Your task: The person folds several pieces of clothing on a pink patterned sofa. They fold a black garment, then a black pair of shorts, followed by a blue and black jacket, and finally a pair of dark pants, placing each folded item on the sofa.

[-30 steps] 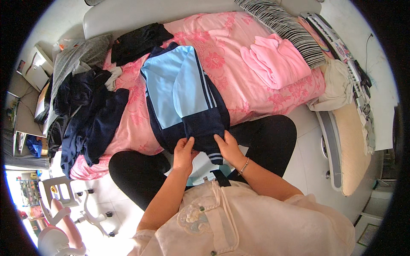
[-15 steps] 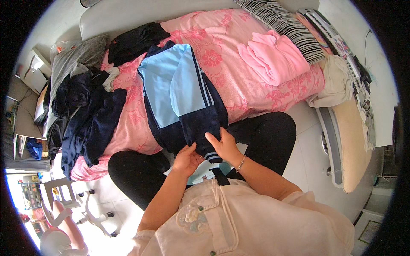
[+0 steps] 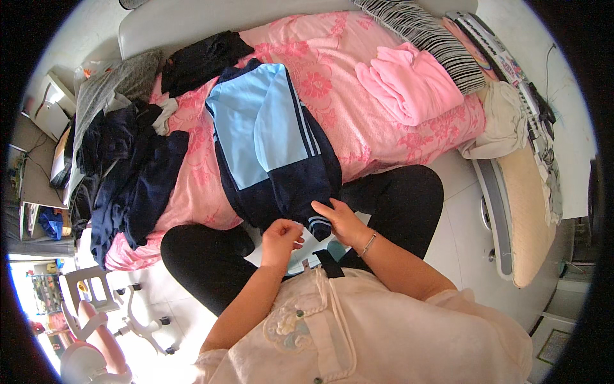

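A light blue and navy jacket lies partly folded in front of me, its near end hanging over the bed edge between my knees. One sleeve runs down its right side, with white stripes and a striped cuff. My right hand grips that sleeve beside the cuff, thumb on top. Close to the jacket's lower edge, left of the cuff, my left hand is closed with curled fingers. Whatever its fingertips may pinch is too small to make out.
The bed wears a pink flowered cover. Dark clothes heap at left, and a black garment lies beyond. A folded pink garment and a striped pillow are at right. A white chair stands lower left.
My left hand has come off the sleeve and curled its fingers, staying just left of the cuff. My right hand has shifted slightly right and down, still on the sleeve.
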Tool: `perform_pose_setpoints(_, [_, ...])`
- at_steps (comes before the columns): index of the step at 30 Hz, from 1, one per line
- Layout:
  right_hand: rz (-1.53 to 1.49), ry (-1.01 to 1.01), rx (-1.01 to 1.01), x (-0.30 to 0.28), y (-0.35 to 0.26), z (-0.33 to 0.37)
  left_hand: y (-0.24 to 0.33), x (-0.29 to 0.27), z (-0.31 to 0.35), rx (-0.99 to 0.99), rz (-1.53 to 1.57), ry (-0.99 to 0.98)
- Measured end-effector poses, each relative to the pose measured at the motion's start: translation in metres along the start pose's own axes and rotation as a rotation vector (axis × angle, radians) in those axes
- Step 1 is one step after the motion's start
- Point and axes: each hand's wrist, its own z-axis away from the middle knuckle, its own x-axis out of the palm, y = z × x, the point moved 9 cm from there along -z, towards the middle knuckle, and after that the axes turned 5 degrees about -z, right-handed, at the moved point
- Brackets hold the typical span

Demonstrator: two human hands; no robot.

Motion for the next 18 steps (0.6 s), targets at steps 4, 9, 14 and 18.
perform_pose_setpoints(4, [0.063, 0.016, -0.044, -0.002, 0.004, -0.004, 0.038, 0.025, 0.022, 0.469, -0.378, 0.03])
perform_pose_setpoints(9, [0.086, -0.009, -0.11, 0.01, -0.003, 0.001, 0.049, 0.027, 0.027, 0.535, -0.471, 0.148])
perform_pose_setpoints(14, [0.136, -0.075, -0.043, 0.001, 0.002, 0.0, 0.054, 0.018, 0.026, 0.615, -0.756, 0.209])
perform_pose_setpoints(18, [0.232, -0.009, 0.052, -0.004, 0.0, 0.006, 0.038, 0.006, 0.023, 0.433, -0.77, 0.17])
